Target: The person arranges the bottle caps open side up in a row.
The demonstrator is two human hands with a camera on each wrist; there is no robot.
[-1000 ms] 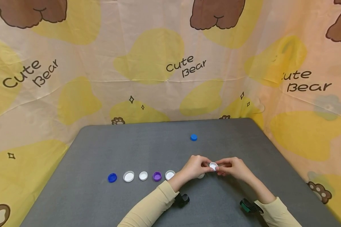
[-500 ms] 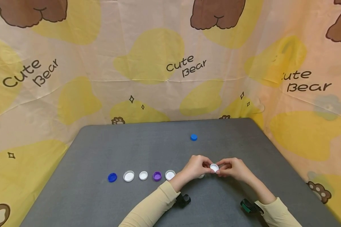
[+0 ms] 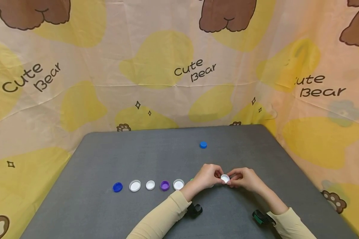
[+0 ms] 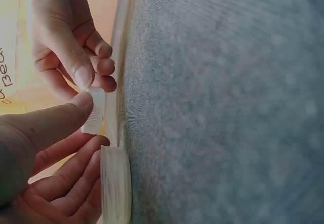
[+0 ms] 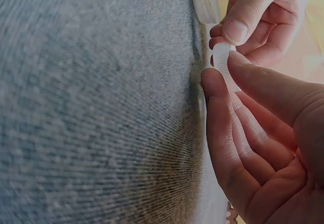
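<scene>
A small white bottle cap (image 3: 225,179) with its hollow side up is pinched between both hands on the right half of the table. My left hand (image 3: 208,176) holds its left side, and my right hand (image 3: 246,179) holds the right. In the left wrist view the thumbs of both hands press the ribbed rim of the cap (image 4: 95,114), close over the table. Beside my left fingers stands a larger, translucent ribbed cap (image 4: 115,184); in the head view that hand mostly covers it. A sliver of green (image 3: 192,179) shows behind my left wrist.
Leftward along the grey table (image 3: 86,212) runs a row: a dark blue cap (image 3: 117,187), a white cap (image 3: 135,186), a smaller white one (image 3: 150,185), a purple cap (image 3: 165,185) and another white cap (image 3: 178,184). Farther back lies a blue cap (image 3: 203,144).
Both hands have lowered the white bottle cap slightly toward the table, keeping their pinch. A bit of green now shows beside the left wrist. The row of caps stays put.
</scene>
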